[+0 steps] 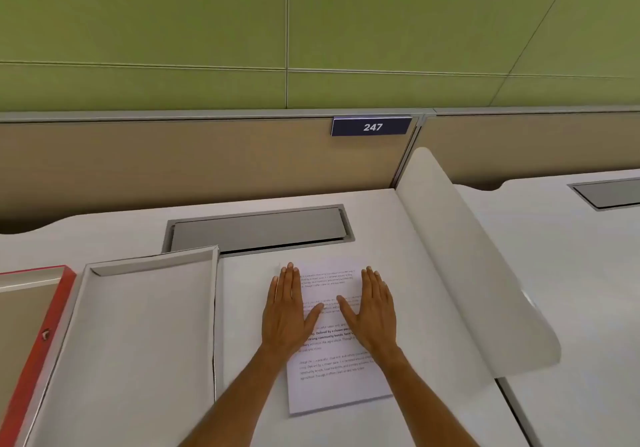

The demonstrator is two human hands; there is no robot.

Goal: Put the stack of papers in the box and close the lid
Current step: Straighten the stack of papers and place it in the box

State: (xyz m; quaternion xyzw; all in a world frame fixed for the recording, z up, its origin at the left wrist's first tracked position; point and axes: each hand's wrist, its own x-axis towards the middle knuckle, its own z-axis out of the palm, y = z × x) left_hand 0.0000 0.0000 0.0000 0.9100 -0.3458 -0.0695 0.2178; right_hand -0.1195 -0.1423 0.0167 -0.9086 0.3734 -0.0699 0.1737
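Observation:
A stack of white printed papers (pixel 337 382) lies flat on the white desk (pixel 249 342), right of centre. My left hand (pixel 289 311) rests palm down on the stack's left edge, fingers together and thumb spread. My right hand (pixel 372 311) lies palm down on the stack's right part, its thumb pointing inward. Neither hand grips anything. To the left stands a shallow white cardboard tray (pixel 138 335), open and empty. Further left, cut by the frame's edge, lies a red-edged box part (pixel 38 335) with a brownish inside; which one is the lid I cannot tell.
A grey cable hatch (pixel 258 230) is set into the desk behind the papers. A curved white divider panel (pixel 474 273) rises at the desk's right edge, with a neighbouring desk (pixel 571 290) beyond. A beige partition with a sign reading 247 (pixel 372 127) closes the back.

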